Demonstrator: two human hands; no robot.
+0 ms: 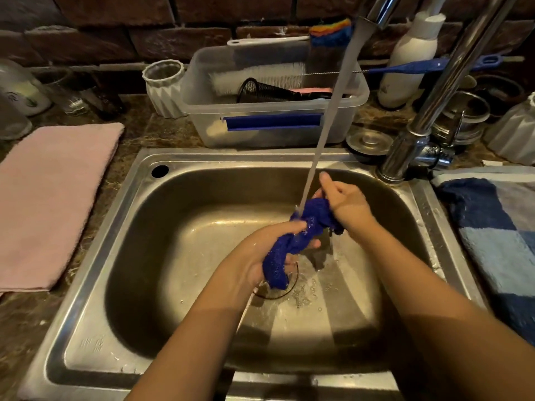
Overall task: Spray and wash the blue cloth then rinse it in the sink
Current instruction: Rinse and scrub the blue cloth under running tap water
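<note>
The blue cloth (301,233) is bunched into a wet twisted roll over the steel sink (121,227), above the drain. My left hand (260,250) grips its lower end and my right hand (344,204) grips its upper end. A stream of water (330,120) falls from the tap (422,123) onto the cloth's top, just left of my right hand. Water runs off the cloth and bubbles lie on the basin floor.
A pink towel (52,198) lies left of the sink and a blue checked towel (498,233) lies to the right. Behind the sink stand a clear plastic tub (272,131) with brushes, a white ribbed cup (165,88), a white bottle (408,62) and glasses.
</note>
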